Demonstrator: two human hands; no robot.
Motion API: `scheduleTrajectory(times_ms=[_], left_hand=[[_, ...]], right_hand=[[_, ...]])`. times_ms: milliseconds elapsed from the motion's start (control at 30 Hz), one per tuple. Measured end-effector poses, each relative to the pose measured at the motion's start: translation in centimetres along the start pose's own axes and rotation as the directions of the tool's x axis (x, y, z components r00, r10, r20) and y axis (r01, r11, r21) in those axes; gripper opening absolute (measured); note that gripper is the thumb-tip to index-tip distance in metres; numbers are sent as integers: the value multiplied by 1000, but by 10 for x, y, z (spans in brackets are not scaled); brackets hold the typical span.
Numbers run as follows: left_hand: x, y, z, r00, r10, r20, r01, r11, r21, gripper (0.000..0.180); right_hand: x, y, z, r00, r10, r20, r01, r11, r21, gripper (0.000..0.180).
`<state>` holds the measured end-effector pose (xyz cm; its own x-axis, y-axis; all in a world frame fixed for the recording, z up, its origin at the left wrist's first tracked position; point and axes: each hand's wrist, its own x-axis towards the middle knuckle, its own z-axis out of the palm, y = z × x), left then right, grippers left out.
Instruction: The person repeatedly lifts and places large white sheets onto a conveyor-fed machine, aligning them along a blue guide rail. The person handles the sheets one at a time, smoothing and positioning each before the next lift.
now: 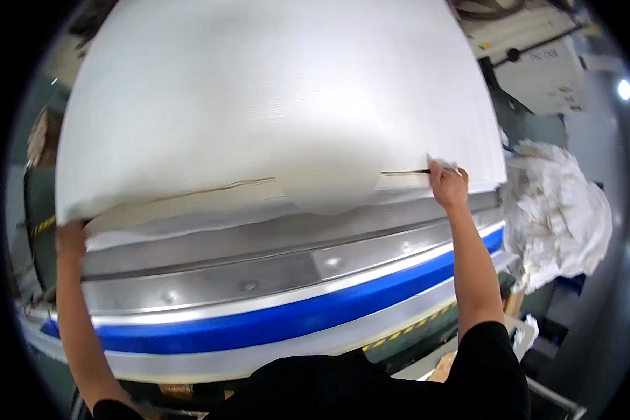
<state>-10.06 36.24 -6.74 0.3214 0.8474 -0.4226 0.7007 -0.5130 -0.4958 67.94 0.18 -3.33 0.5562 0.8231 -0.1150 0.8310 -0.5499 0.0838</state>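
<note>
A wide white cloth lies spread out before me, and its near edge runs between my two hands as a slightly wavy dark line. At the near left corner, my left hand is closed on the cloth's edge; motion smears its fingers. My right hand pinches the same edge near its right end, with a small tuft of cloth standing up by the fingers. A loose strip of white cloth hangs along this edge, above a grey metal ledge. A round blurred patch hides the edge's middle.
A blue band runs along the machine's front, nearest my body. On the right sits a big crumpled heap of white cloth. Yellow-and-black striped tape shows below the front edge. A brown box-like thing stands at far left.
</note>
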Motion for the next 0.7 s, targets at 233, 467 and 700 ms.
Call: scheduleTrajectory(times_ms=[233, 467, 700], left_hand=[[9, -19, 44, 993, -97, -68, 93, 994, -58, 26], [18, -26, 65, 980, -32, -195, 4, 990, -142, 19], [19, 12, 23, 967, -253, -23, 238, 933, -268, 19]], right_hand=[[29, 158, 6, 969, 186, 162, -137, 951, -276, 61], [35, 272, -5, 884, 299, 358, -179, 926, -331, 40], [21, 290, 6, 925, 313, 215, -192, 875, -445, 32]])
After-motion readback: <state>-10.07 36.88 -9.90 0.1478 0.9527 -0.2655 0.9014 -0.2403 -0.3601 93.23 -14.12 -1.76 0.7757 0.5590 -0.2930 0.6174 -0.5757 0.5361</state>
